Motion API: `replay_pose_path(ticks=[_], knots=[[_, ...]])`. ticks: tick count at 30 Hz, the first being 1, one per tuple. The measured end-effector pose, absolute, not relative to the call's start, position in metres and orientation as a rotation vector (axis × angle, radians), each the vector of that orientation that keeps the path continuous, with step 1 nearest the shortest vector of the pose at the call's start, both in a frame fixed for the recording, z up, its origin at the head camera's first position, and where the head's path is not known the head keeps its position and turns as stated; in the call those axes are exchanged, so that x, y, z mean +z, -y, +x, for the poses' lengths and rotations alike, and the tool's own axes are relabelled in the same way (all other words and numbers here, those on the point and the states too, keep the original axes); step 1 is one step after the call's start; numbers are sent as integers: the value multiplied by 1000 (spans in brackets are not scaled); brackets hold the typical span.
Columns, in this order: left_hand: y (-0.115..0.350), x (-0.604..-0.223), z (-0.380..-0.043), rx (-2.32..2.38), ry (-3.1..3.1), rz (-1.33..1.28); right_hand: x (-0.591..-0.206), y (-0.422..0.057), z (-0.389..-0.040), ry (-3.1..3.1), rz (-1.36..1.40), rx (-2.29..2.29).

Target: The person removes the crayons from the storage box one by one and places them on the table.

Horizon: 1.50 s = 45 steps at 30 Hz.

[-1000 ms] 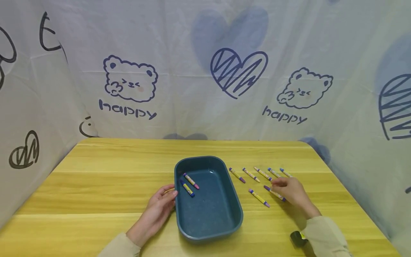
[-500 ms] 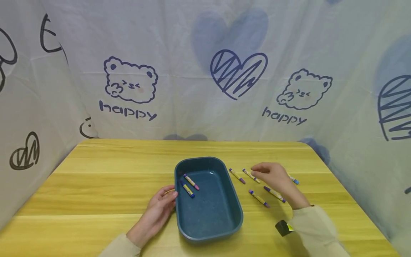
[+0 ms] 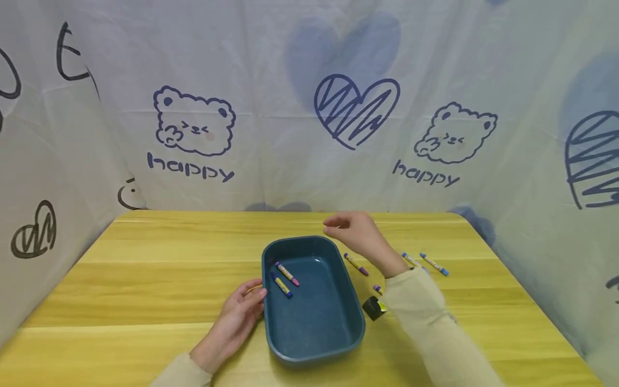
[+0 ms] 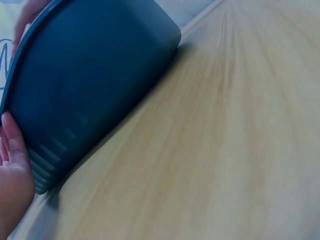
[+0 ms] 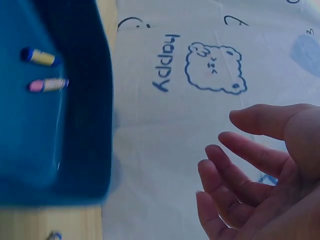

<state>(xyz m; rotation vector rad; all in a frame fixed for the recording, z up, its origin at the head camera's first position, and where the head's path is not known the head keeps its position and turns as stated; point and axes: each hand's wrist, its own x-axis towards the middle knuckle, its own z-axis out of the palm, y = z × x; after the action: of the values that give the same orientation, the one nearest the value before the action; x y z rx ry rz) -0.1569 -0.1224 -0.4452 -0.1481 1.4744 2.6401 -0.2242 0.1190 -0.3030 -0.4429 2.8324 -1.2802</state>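
In the head view my left hand rests against the left wall of a dark teal plastic bin, fingertips touching its outside near the rim. Two crayons lie in the bin: one with a pink tip and one with blue ends. Over the table, just past the bin's far right corner, hovers my right hand. The right wrist view shows its thumb and fingers spread apart and loosely bent, nothing visible between them. A purple-tipped crayon lies beside the bin's right wall.
Farther right on the wooden table lie two blue-ended crayons, one partly behind the arm and one in full view. Another crayon's end shows beside the right sleeve. A printed cloth hangs behind the table.
My right hand has swept left from the crayons on the right to the bin's far corner, rising off the table. My left hand and the bin have stayed in place.
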Motion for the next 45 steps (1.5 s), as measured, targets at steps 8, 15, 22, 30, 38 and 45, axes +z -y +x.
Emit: replay_pose_path(ticks=[8,15,22,30,38,45], knots=[[123,-447,-157,2639,-1484,-143,-317,-75,-236,-2736,-447,-1521],[122,-446,-158,2642,-1472,-145,-340,-54,-242,-2649,-371,-1585],[122,-446,-158,2637,-1475,-148,-363,-50,-246,-2586,-368,-1573],[122,-446,-158,2626,-1487,-129,-383,-52,-253,-2562,-327,-1585],[120,-446,-158,2633,-1489,-119,-393,-51,-254,-2617,-308,-1506],[120,-447,-158,2625,-1507,-111,-399,-49,-256,-2648,-302,-1468]])
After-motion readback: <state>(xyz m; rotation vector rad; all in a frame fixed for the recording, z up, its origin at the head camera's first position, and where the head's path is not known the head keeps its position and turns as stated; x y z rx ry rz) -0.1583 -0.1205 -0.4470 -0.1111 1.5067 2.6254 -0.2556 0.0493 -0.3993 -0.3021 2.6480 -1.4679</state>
